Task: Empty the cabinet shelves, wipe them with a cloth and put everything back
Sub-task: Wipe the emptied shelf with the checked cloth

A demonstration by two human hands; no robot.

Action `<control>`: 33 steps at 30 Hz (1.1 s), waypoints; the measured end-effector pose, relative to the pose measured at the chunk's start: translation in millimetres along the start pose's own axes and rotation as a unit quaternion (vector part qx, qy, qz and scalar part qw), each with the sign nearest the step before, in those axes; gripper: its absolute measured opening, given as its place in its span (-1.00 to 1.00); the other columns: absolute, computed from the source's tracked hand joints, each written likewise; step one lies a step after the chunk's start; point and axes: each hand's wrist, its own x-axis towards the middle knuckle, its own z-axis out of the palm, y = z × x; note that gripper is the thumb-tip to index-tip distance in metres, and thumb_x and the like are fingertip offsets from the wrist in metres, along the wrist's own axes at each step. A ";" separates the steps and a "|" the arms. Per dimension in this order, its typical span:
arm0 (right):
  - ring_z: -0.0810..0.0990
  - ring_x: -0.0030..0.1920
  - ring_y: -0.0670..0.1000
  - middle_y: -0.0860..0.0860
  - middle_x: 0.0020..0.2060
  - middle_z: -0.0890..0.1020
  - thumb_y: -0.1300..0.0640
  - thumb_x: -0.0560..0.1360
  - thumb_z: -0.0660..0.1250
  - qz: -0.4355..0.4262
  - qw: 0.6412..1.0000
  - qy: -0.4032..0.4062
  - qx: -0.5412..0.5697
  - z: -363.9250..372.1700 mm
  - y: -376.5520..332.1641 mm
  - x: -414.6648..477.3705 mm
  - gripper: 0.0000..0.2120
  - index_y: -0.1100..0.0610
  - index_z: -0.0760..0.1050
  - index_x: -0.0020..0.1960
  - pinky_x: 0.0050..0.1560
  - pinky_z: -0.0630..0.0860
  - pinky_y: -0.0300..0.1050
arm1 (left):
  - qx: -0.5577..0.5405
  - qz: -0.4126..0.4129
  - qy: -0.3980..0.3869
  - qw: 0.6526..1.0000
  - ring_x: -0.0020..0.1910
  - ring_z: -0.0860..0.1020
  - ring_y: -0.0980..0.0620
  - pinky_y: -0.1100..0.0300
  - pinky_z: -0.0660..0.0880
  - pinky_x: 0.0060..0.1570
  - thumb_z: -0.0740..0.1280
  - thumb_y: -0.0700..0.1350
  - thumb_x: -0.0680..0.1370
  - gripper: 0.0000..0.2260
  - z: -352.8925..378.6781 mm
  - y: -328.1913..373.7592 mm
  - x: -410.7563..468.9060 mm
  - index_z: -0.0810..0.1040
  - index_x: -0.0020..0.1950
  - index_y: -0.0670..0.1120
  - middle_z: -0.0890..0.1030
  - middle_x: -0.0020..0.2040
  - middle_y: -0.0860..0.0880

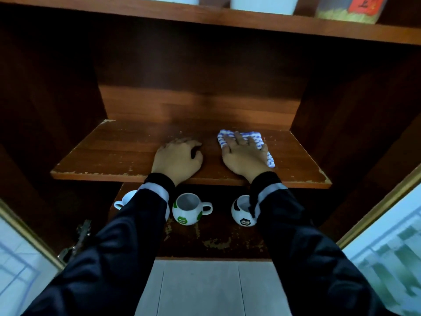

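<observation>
The middle wooden shelf of the cabinet holds only my hands and a cloth. My right hand lies flat with straight fingers on the blue-and-white checked cloth, pressing it to the shelf right of centre. My left hand rests on the shelf beside it, fingers loosely curled, holding nothing. On the lower shelf stand a green-and-white football mug, a black-and-white football mug partly behind my right sleeve, and a white cup behind my left sleeve.
The upper shelf carries white containers and a jar with a red label. Glass cabinet doors stand open at the left and right. A metal latch hangs by the left door. Grey floor tiles lie below.
</observation>
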 end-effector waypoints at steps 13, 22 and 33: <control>-0.11 0.58 0.18 -0.06 0.61 -0.10 -0.12 0.66 -0.14 0.053 0.999 0.000 -0.005 -2.8 5.3 -27.2 -0.47 -0.09 -0.07 0.61 0.45 -0.13 0.40 | 0.077 -0.047 -0.143 0.986 0.61 -0.06 -0.11 -0.08 -0.12 0.55 -0.05 0.24 0.66 -0.45 1.7 4.2 3.8 -0.01 0.63 0.12 -0.06 0.64 -0.02; -0.09 0.59 0.06 -0.17 0.59 -0.07 -0.16 0.66 -0.14 -0.015 1.000 0.007 -0.006 -4.7 35.8 -39.4 -0.51 -0.21 -0.05 0.59 0.51 -0.13 0.27 | 0.101 -0.050 -0.164 0.980 0.60 -0.14 -0.16 -0.12 -0.19 0.54 -0.11 0.35 0.61 -0.35 7.9 34.0 -7.6 -0.10 0.64 0.10 -0.14 0.64 -0.05; -0.11 0.59 -0.01 -0.22 0.58 -0.05 -0.17 0.66 -0.13 -0.025 1.000 0.002 0.005 -12.1 66.6 -48.8 -0.53 -0.30 -0.04 0.56 0.53 -0.18 0.18 | 0.120 -0.032 -0.179 0.976 0.59 -0.16 -0.23 -0.15 -0.19 0.54 -0.12 0.39 0.59 -0.32 18.4 58.5 2.1 -0.13 0.63 0.12 -0.16 0.64 -0.08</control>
